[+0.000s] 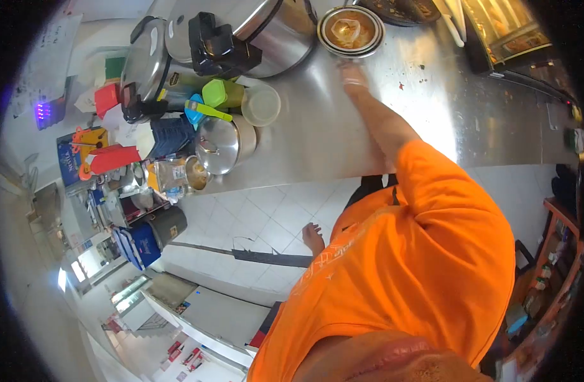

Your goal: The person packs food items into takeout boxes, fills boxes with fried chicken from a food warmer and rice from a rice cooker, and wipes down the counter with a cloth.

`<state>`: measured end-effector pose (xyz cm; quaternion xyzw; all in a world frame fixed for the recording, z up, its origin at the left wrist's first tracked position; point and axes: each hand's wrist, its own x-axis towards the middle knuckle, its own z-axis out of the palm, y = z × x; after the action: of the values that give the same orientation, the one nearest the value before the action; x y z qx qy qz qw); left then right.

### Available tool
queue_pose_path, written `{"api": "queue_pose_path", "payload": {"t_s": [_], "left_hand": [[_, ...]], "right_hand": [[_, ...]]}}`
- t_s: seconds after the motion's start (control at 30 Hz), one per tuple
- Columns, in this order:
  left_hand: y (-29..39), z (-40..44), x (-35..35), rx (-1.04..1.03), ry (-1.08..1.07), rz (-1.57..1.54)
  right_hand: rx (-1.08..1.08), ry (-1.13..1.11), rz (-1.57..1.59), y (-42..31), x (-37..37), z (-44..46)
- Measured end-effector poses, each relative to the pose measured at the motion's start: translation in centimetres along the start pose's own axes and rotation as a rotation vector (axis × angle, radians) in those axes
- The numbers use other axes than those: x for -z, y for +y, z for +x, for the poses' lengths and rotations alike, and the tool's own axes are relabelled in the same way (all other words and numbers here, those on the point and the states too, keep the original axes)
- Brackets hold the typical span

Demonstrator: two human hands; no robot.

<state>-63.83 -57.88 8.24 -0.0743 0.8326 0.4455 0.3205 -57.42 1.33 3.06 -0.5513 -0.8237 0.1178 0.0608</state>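
Observation:
My right hand (pixel 354 76) reaches over the steel counter, close against the near rim of a metal bowl (pixel 324 39). The bowl has several nested rims and holds orange-brown contents with a pale, clear film on top. Blur hides the fingers of this hand, so any grip is unclear. Low beside my body, over the tiled floor, my left hand (pixel 313 237) hangs with its fingers apart and slightly curled, nothing in it. A dark pan (pixel 400 11) with brown remains sits just right of the bowl.
Large steel cookers (pixel 282 38), a clear tub (pixel 261 105), a green container (pixel 222 94) and a lidded pot (pixel 217 145) stand left on the counter. A lit food case (pixel 508 28) is at upper right. A grey bin (pixel 168 226) stands on the floor.

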Motion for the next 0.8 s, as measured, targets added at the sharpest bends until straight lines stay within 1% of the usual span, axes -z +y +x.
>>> {"api": "queue_pose_path", "payload": {"t_s": [0.07,0.1,0.13,0.17,0.2,0.23,0.27,0.3,0.33,0.37,0.4,0.47,0.5,0.53,0.57,0.6,0.67,0.7,0.77,0.8], "left_hand": [[-1.4,0.6,0.4,0.005,-0.006,-0.014],[-2.2,1.1,-0.2,0.026,0.02,-0.057],[-2.8,1.0,-0.7,0.012,-0.038,-0.033],[-3.2,1.1,-0.5,-0.007,-0.097,0.003],[-3.4,1.8,-0.9,-0.037,-0.157,0.033],[-5.1,3.6,-1.2,-0.051,-0.195,0.165],[-6.9,6.0,-1.1,-0.213,-0.303,0.337],[-8.2,8.7,-1.4,-0.384,-0.406,0.503],[-7.9,10.7,-1.8,-0.56,-0.499,0.673],[-3.1,9.1,-2.7,-0.577,-0.532,0.712],[2.0,7.6,-3.5,-0.595,-0.566,0.751],[7.8,5.4,-5.0,-0.538,-0.508,0.506],[12.0,3.2,-6.2,-0.589,-0.53,0.385],[13.8,4.3,-7.3,-0.628,-0.55,0.372],[15.3,5.5,-8.4,-0.664,-0.572,0.358],[17.5,5.6,-9.9,-0.65,-0.611,0.328],[21.8,5.5,-14.2,-0.577,-0.695,0.246],[23.1,5.7,-16.7,-0.519,-0.74,0.196],[26.6,4.5,-21.6,-0.3,-0.864,0.186],[27.3,4.3,-24.4,-0.22,-0.928,0.112]], "right_hand": [[-0.196,-0.204,0.171,3.2,9.8,-5.5],[0.032,0.048,0.523,4.8,7.6,-6.7],[0.265,0.305,0.867,6.4,2.3,-8.6],[0.302,0.25,0.747,6.4,1.5,-11.0],[0.346,0.142,0.469,4.6,0.5,-13.0],[0.45,0.07,0.245,2.3,-1.8,-14.6],[0.582,0.025,0.082,-0.4,-4.6,-15.8],[0.703,-0.015,0.023,-2.8,-7.1,-16.2],[0.781,-0.1,0.137,-5.2,-9.0,-16.1],[0.742,-0.324,0.528,-6.1,-8.5,-14.9],[0.651,-0.54,0.914,-7.1,-8.2,-13.6],[0.577,-0.513,1.336,-3.9,-12.4,-8.9],[0.607,-0.115,0.994,-1.3,-12.5,-6.8],[0.603,0.265,0.629,1.4,-11.9,-4.8],[0.024,-0.154,1.165,3.9,-8.0,-3.7],[-0.376,-0.3,1.167,5.1,6.0,-5.8],[-0.06,-0.073,0.529,13.6,2.7,-4.3],[-0.035,0.005,0.456,14.4,3.5,-5.0],[0.01,0.16,0.297,16.2,7.5,-8.0],[0.025,0.113,0.273,14.2,10.8,-10.4]]}}
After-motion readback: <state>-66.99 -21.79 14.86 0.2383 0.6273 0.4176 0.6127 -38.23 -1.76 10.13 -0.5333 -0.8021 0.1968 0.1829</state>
